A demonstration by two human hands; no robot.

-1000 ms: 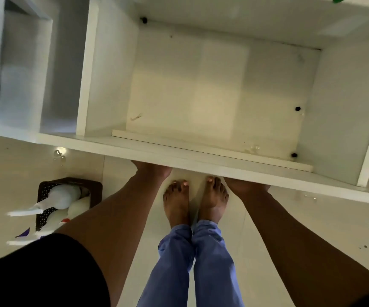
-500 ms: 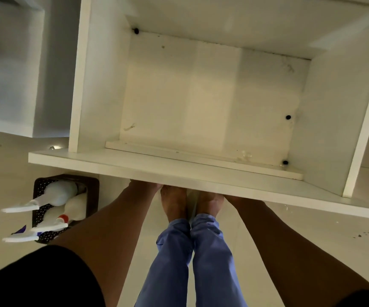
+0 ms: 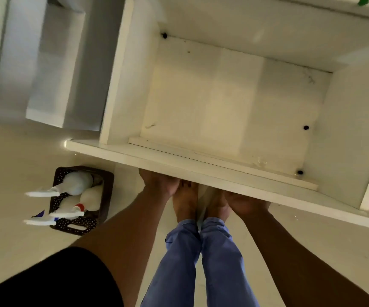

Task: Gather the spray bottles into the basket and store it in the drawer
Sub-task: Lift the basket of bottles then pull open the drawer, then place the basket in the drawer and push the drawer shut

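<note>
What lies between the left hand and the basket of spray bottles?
Only bare floor, in the head view: left hand grips the drawer front; basket sits apart.

A big white drawer (image 3: pixel 223 165) is pulled out. Both hands hold its front edge from below: the left hand (image 3: pixel 159 185) and the right hand (image 3: pixel 247 203). Bare feet (image 3: pixel 185 202) stand under it. On the floor (image 3: pixel 13 165) to the left sits a dark basket (image 3: pixel 103 196) with white spray bottles (image 3: pixel 77 182) inside.

Bare arms, left hand (image 3: pixel 159 185), right hand (image 3: pixel 247 204), black short sleeve (image 3: pixel 53 282), blue trousers (image 3: pixel 201 262), bare feet (image 3: pixel 199 200)
</note>
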